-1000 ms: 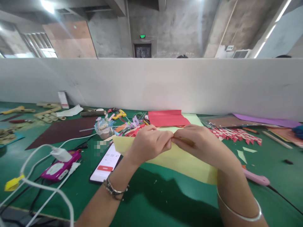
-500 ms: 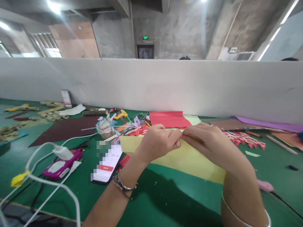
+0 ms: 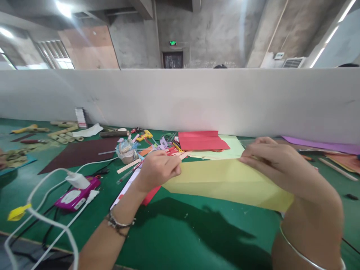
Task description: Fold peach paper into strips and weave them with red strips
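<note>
A yellow sheet of paper (image 3: 216, 180) with a lengthwise crease is held up above the green table. My left hand (image 3: 159, 168) is closed, pinching its upper left edge. Farther right, my right hand (image 3: 270, 159) pinches the top edge between thumb and fingers, and its palm hides part of the sheet. Under my left wrist lies a phone (image 3: 123, 189), partly covered, with a bit of red paper (image 3: 152, 195) beside it. Beyond the sheet are folded red paper (image 3: 201, 140) and a pale green sheet (image 3: 232, 144).
At the left sit a magenta power strip (image 3: 77, 197) with white cables, a dark brown sheet (image 3: 78, 155) and bamboo pieces (image 3: 63, 135). A small decorated pot (image 3: 127, 152) and a yellow glue gun (image 3: 144, 135) stand mid-left. A white partition (image 3: 180, 101) runs behind; purple paper (image 3: 320, 145) lies right.
My hands have moved apart along the paper's top edge, left hand leftward and right hand rightward. More of the yellow sheet now shows between them.
</note>
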Available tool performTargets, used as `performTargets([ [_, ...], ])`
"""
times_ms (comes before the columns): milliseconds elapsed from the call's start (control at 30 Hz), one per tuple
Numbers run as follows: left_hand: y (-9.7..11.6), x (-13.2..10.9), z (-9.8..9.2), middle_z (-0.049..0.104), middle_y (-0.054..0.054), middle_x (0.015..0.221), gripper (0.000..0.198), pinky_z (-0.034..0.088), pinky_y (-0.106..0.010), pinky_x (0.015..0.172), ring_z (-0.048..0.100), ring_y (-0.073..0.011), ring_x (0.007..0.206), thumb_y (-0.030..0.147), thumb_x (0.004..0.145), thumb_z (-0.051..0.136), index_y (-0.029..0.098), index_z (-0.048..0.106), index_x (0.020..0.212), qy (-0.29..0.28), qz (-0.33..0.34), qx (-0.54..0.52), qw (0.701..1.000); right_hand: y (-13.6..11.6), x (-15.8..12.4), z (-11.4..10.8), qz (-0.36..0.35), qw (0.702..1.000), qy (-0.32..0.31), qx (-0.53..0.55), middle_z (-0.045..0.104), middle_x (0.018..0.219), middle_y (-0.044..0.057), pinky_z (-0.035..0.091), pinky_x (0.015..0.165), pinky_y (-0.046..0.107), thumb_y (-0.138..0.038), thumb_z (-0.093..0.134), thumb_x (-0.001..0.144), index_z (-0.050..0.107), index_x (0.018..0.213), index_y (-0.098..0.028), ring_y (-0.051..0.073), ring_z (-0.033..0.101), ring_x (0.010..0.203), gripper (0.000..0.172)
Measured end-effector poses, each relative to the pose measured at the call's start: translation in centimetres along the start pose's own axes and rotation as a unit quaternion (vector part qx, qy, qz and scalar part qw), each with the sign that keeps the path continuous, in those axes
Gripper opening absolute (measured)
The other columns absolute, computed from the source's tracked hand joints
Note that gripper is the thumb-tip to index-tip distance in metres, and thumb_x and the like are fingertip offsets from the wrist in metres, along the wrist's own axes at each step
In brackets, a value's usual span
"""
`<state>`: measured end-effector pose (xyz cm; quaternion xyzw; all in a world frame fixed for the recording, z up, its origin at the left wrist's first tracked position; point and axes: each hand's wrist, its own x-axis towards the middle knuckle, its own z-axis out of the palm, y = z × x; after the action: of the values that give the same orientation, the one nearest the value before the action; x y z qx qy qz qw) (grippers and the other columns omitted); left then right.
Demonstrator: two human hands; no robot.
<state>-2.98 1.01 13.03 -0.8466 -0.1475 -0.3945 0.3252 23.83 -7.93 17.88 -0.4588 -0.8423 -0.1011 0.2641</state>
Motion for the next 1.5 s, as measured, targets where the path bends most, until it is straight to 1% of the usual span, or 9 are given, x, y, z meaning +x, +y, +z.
performTargets([
  [267,-4.5,-5.1,-2.9,0.04,0.006,0.039,0.027,0.031,-0.024,0.045,0.039,-0.0115,0.039,0.01,0.078,0.041,0.02,0.046,0.054,-0.082,-0.074,0.114,0.987,0.5,-0.8,-0.7,0.037,0.999,0.024,-0.025,0.056,0.059,0.0,0.037,0.065,0.031,-0.031,0.043,0.089,0.047,0.067,-0.023,0.014,0.051,0.057,0.024],
  [367,-3.7,-3.9,-3.4,0.053,0.002,0.052,0.023,0.037,-0.025,0.051,0.049,-0.0135,0.049,0.012,0.083,0.038,0.019,0.05,0.065,-0.051,-0.149,0.068,0.985,-0.2,-0.3,-0.4,0.033,0.999,0.012,-0.031,0.06,0.065,0.0,0.037,0.073,0.033,-0.028,0.042,0.09,0.049,0.069,-0.023,0.014,0.053,0.06,0.023],
  [433,-2.3,-2.0,-3.6,0.063,-0.007,0.081,0.017,0.044,-0.028,0.067,0.058,-0.0177,0.077,0.02,0.087,0.037,0.016,0.053,0.088,-0.021,-0.188,-0.036,0.981,-0.9,0.1,0.0,0.002,1.0,-0.015,-0.012,0.059,0.066,-0.001,0.035,0.082,0.035,-0.027,0.041,0.091,0.049,0.071,-0.022,0.012,0.051,0.058,0.022],
  [533,-0.2,0.8,-3.5,0.059,-0.011,0.108,0.036,0.04,-0.035,0.084,0.053,-0.0219,0.099,0.043,0.087,0.039,0.016,0.05,0.11,-0.098,-0.142,-0.155,0.973,-1.8,0.6,0.4,-0.03,0.999,-0.015,0.03,0.056,0.063,-0.003,0.032,0.091,0.036,-0.026,0.04,0.091,0.049,0.073,-0.022,0.011,0.049,0.056,0.021],
  [633,1.1,2.1,-3.1,0.064,-0.001,0.076,0.026,0.039,-0.031,0.077,0.055,-0.0151,0.071,0.036,0.09,0.04,0.019,0.058,0.082,-0.174,-0.089,-0.215,0.957,-2.0,0.5,0.9,-0.017,0.999,0.011,0.028,0.055,0.062,-0.003,0.035,0.088,0.036,-0.026,0.041,0.09,0.051,0.072,-0.021,0.011,0.049,0.056,0.021],
  [767,1.9,2.2,-2.7,0.051,0.004,0.048,0.037,0.036,-0.026,0.06,0.042,-0.011,0.047,0.027,0.093,0.034,0.019,0.055,0.064,-0.208,-0.045,-0.214,0.953,-2.7,0.2,2.0,-0.039,0.998,-0.011,-0.042,0.055,0.062,-0.003,0.031,0.094,0.04,-0.022,0.042,0.086,0.054,0.071,-0.021,0.011,0.048,0.056,0.02],
  [1033,3.2,3.4,-1.9,0.04,0.004,0.042,0.046,0.029,-0.025,0.052,0.029,-0.0104,0.041,0.03,0.095,0.029,0.017,0.044,0.054,-0.203,0.004,-0.204,0.958,-5.4,0.8,5.9,-0.074,0.995,0.059,-0.018,0.036,0.047,-0.006,0.037,0.072,0.027,-0.008,0.037,0.071,0.042,0.054,-0.018,0.008,0.025,0.045,0.021],
  [1233,2.7,1.9,-0.7,0.048,0.004,0.043,0.044,0.032,-0.025,0.056,0.032,-0.0099,0.041,0.028,0.096,0.028,0.019,0.058,0.065,-0.202,0.01,-0.237,0.95,-2.4,-1.2,6.4,-0.044,0.998,0.047,-0.003,0.025,0.045,-0.007,0.033,0.064,0.025,-0.007,0.037,0.063,0.032,0.05,-0.019,0.009,0.012,0.047,0.018],
  [1500,0.4,0.9,0.5,0.057,0.004,0.051,0.049,0.036,-0.023,0.062,0.04,-0.011,0.047,0.035,0.097,0.023,0.021,0.062,0.07,-0.251,-0.005,-0.282,0.926,0.9,-4.5,7.0,-0.038,0.999,0.02,-0.013,0.027,0.049,-0.008,0.033,0.066,0.024,-0.002,0.036,0.064,0.031,0.055,-0.02,0.009,0.018,0.047,0.02],
])
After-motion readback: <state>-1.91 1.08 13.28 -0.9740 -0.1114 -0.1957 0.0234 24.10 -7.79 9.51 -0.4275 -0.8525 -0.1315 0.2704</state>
